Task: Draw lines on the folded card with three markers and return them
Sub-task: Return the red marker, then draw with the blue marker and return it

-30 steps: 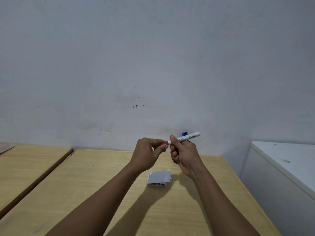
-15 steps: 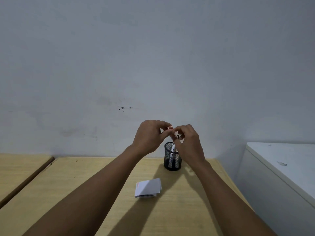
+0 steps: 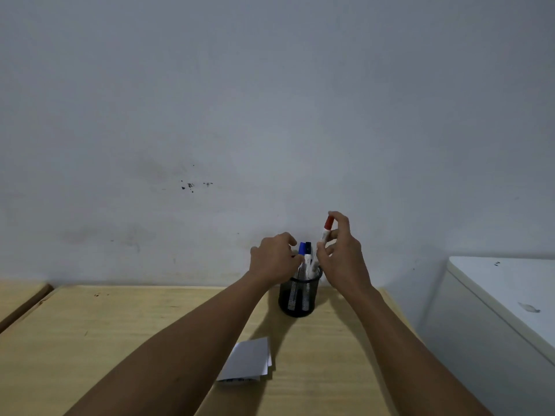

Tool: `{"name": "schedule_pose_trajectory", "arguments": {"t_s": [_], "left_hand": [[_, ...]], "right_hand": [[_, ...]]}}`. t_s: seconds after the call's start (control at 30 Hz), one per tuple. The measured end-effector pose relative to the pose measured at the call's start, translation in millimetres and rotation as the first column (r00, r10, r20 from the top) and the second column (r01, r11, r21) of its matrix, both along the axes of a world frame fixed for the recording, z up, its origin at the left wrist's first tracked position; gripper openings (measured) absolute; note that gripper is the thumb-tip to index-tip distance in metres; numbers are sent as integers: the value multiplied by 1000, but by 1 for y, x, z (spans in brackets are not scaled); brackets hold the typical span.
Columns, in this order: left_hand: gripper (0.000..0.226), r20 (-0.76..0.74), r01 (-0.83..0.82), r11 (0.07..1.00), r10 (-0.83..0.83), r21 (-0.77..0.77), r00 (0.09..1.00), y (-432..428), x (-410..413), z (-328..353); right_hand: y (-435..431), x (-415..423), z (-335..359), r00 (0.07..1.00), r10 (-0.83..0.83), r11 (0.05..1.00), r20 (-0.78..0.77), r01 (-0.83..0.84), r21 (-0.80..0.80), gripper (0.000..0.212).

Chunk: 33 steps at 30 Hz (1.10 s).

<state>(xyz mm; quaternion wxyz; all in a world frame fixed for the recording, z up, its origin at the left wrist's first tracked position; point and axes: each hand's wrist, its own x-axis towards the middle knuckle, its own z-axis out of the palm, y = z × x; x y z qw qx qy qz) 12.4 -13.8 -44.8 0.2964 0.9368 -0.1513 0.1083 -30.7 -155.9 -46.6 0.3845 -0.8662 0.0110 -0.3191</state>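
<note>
My right hand pinches the red-capped marker upright over the mesh cup — left hand loosely curled beside the blue marker and black marker, holding nothing — folded card lying nearer on the table.

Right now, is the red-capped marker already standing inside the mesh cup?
No, the right hand holds the red-capped marker above the mesh cup.

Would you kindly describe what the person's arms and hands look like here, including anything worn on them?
Both forearms are bare as far as the bottom edge of the picture: no sleeves show. The left hand and the right hand wear no gloves, and no watch, bracelet or ring is visible on either wrist or the fingers that show.
</note>
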Motion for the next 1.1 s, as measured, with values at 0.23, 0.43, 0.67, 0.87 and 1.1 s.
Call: {"name": "schedule_pose_trajectory", "arguments": {"t_s": [0.23, 0.43, 0.67, 0.87, 1.1], "left_hand": [[33, 13, -48, 994, 50, -99, 999, -16, 17, -20], [31, -20, -83, 966, 80, -246, 997, -6, 15, -17], [28, 55, -81, 932, 107, -354, 993, 21, -2, 18], [15, -34, -77, 614, 82, -786, 996, 70, -45, 75], [22, -194, -150, 351, -93, -924, 977, 106, -127, 87]], "right_hand": [[0, 11, -11, 970, -4, 981, -243, -43, -190, 58], [5, 13, -17, 962, -84, 955, -261, 3, -295, 40], [8, -5, -3, 987, -33, 983, -160, 3, -185, 45], [32, -42, 38, 977, 183, 936, -105, -140, 323, 42], [85, -98, 55, 830, 502, 173, 244, -373, 912, 46]]}}
